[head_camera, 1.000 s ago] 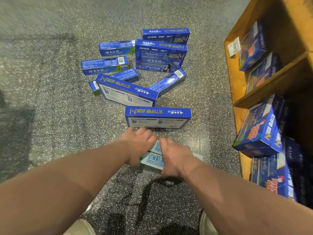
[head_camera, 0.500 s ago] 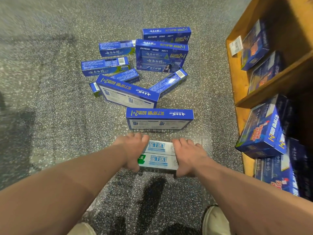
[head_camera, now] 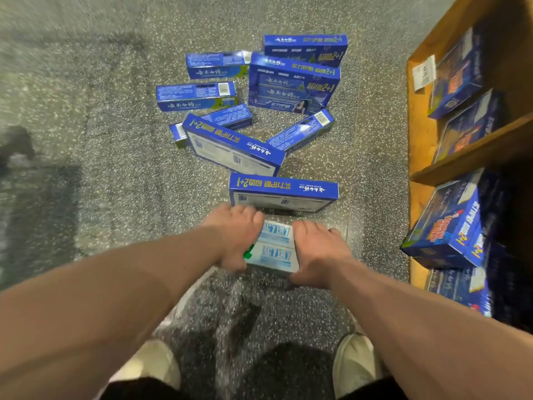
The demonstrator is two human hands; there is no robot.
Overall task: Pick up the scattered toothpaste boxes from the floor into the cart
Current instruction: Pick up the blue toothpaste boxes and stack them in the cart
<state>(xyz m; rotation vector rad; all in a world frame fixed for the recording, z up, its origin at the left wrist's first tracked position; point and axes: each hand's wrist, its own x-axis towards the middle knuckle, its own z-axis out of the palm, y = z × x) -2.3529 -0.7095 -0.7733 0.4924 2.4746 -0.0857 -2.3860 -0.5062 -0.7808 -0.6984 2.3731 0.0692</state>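
A white and light-blue toothpaste pack (head_camera: 274, 249) is held between my two hands just above the speckled floor. My left hand (head_camera: 236, 238) grips its left end and my right hand (head_camera: 317, 252) grips its right end. Right behind it a wide blue box (head_camera: 284, 192) lies on the floor. Another wide blue box (head_camera: 233, 147) lies tilted beyond that. Several more blue toothpaste boxes (head_camera: 291, 85) are scattered farther back. No cart is in view.
A wooden shelf unit (head_camera: 421, 151) stands along the right, stacked with blue boxes (head_camera: 450, 226). My two pale shoes (head_camera: 354, 365) show at the bottom. Grey terrazzo floor (head_camera: 86, 140) stretches to the left.
My hands first spread to the two ends of the white pack, then came closer together on it. The view has shifted slightly.
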